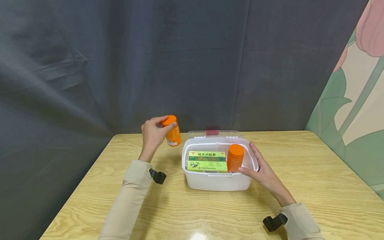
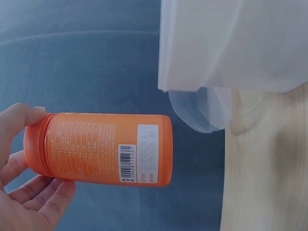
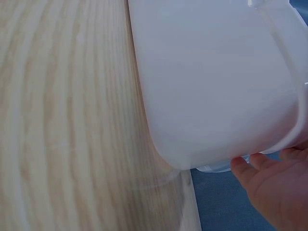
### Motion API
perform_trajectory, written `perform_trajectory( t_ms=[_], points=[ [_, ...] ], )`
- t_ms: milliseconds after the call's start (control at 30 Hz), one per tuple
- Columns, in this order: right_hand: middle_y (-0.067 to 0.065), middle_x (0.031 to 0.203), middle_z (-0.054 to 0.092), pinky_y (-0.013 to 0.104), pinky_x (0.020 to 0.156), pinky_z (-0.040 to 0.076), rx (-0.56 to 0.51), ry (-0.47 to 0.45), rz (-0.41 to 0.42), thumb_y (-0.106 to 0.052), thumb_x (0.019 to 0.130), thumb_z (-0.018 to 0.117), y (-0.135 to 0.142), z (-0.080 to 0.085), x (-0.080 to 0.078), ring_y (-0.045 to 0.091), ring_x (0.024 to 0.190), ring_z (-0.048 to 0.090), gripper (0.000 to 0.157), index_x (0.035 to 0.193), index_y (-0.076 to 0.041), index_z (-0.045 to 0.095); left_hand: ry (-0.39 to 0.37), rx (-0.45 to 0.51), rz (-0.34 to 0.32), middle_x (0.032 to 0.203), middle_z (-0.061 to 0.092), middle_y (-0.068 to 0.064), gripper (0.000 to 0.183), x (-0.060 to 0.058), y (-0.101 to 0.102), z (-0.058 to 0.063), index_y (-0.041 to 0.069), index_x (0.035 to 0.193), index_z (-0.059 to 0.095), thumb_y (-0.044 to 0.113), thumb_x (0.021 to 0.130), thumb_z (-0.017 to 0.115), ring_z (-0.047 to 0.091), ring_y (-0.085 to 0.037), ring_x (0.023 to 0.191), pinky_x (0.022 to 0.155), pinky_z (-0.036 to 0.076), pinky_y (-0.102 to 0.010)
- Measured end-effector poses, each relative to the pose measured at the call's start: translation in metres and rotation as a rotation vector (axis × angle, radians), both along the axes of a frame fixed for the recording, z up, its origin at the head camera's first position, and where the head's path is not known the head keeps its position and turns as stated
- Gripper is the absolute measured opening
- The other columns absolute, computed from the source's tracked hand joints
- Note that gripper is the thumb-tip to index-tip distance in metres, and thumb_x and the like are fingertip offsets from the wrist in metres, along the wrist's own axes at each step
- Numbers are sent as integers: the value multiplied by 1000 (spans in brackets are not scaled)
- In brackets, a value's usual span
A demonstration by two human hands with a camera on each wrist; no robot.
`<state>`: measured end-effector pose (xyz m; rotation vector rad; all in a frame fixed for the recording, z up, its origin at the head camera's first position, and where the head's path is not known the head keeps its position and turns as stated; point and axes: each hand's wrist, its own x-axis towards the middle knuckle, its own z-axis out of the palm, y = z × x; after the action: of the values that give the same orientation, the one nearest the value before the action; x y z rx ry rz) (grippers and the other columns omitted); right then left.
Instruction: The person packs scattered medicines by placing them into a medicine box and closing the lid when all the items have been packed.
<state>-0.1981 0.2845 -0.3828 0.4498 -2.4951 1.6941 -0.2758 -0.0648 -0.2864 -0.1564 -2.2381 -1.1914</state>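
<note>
My left hand (image 1: 153, 135) grips an orange pill bottle (image 1: 173, 136) by its cap, thumb on one side and fingers on the other. The bottle hangs upright above the table, left of a white plastic storage box (image 1: 217, 182). In the left wrist view, its printed label (image 2: 147, 154) with a barcode shows. My right hand (image 1: 264, 171) holds the box's right end, thumb over the front rim and fingers along the outer side. Inside the box lie a green medicine carton (image 1: 207, 161) on the left and a second orange bottle (image 1: 235, 158) standing on the right.
The box's clear lid (image 1: 198, 134) is folded back behind it, with a dark red latch (image 1: 212, 132). Beneath everything is a wooden table (image 1: 192, 213). A dark curtain (image 1: 186, 66) hangs at its back edge, and a flower-painted wall (image 1: 360, 110) stands on the right.
</note>
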Motion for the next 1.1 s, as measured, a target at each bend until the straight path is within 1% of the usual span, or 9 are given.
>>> perform_trajectory(
  t_ms=[100,433,567,733,900,1100],
  points=[
    [-7,147,-1,64,92,15,-2,2,4,-20,80,67,0,0,0,30,132,2,89,141,-37,5,-10,0,-20,100,64,-1,46,3,3,4,15,103,69,44,67,73,54,-18,89,70,47,-28],
    [-7,147,-1,65,91,15,13,-3,-5,-21,80,67,-1,2,1,31,131,3,90,141,-38,4,-2,2,-79,101,63,3,44,13,18,19,18,101,70,44,66,74,53,-14,90,69,48,-22],
    [-7,147,-1,64,92,16,10,1,0,-21,79,68,0,2,1,30,132,3,90,141,-38,4,-20,10,-114,102,62,3,45,18,25,24,17,102,69,44,67,74,54,-14,89,69,48,-22],
    [-7,147,-1,65,91,16,9,6,5,-20,80,67,-1,2,1,30,132,3,90,141,-37,4,-16,30,-164,102,62,3,44,22,31,27,16,102,69,43,67,74,54,-13,89,69,49,-22],
    [-6,147,-2,65,91,16,3,3,8,-19,80,67,0,2,1,31,131,3,90,141,-37,4,8,11,-201,101,63,2,43,25,37,29,15,101,69,41,67,75,55,-12,89,68,48,-20],
    [-6,147,-1,64,91,17,3,7,9,-19,80,67,1,2,0,31,131,4,90,141,-38,4,11,5,-245,101,63,3,43,28,44,32,14,102,69,40,68,75,54,-11,88,68,48,-19]
  ],
)
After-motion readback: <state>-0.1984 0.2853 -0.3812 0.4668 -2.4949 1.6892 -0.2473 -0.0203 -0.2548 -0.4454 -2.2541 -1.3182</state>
